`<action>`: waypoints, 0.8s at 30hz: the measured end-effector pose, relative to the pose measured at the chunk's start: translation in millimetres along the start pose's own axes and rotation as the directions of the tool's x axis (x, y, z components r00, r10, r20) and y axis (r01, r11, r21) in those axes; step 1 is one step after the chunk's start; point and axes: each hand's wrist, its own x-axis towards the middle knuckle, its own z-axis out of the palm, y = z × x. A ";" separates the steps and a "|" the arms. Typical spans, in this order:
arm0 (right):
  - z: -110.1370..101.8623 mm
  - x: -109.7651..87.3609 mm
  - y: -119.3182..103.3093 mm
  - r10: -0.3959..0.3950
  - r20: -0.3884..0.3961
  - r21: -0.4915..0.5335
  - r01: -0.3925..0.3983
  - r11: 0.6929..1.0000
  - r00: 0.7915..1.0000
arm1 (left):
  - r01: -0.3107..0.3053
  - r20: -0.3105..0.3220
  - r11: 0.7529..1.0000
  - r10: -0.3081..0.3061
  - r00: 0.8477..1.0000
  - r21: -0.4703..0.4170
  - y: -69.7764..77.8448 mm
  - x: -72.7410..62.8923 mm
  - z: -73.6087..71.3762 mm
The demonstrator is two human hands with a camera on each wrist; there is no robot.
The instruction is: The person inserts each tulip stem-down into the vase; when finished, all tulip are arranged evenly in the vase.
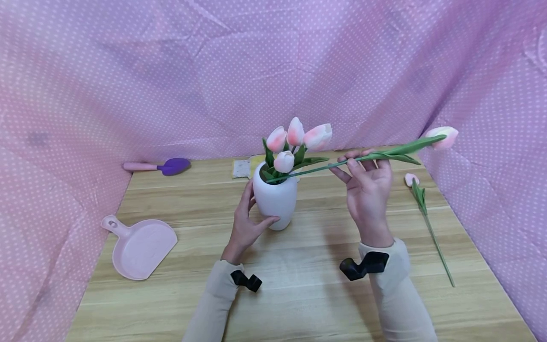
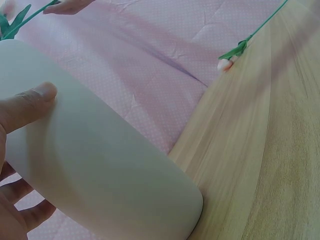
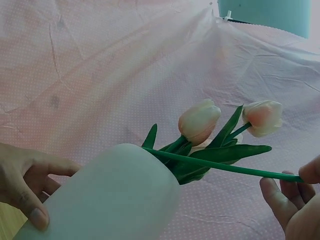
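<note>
A white vase (image 1: 275, 202) stands upright on the wooden table, with several pink-and-white tulips (image 1: 295, 132) in its mouth. My left hand (image 1: 249, 223) grips its side, the thumb across the front and the fingers behind, as the left wrist view shows on the vase (image 2: 100, 150). To the right, my right hand (image 1: 371, 192) pinches the green stem of another tulip (image 1: 442, 137) between thumb and fingers. This tulip lies nearly level in the air, its bloom far right. In the right wrist view its stem (image 3: 225, 167) runs across to the vase's rim.
One more tulip (image 1: 420, 197) lies on the table at the right. A pink dustpan (image 1: 143, 249) rests at the left, and a purple trowel (image 1: 174, 166) lies at the back left. Behind the vase is a small packet (image 1: 241, 168). Pink dotted cloth (image 1: 213, 85) hangs around the table.
</note>
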 end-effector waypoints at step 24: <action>13.6 -8.0 6.9 -0.161 0.134 -0.153 0.181 0.972 0.978 | 0.011 -0.005 1.000 -0.011 1.000 -0.005 1.8 -0.1 0.6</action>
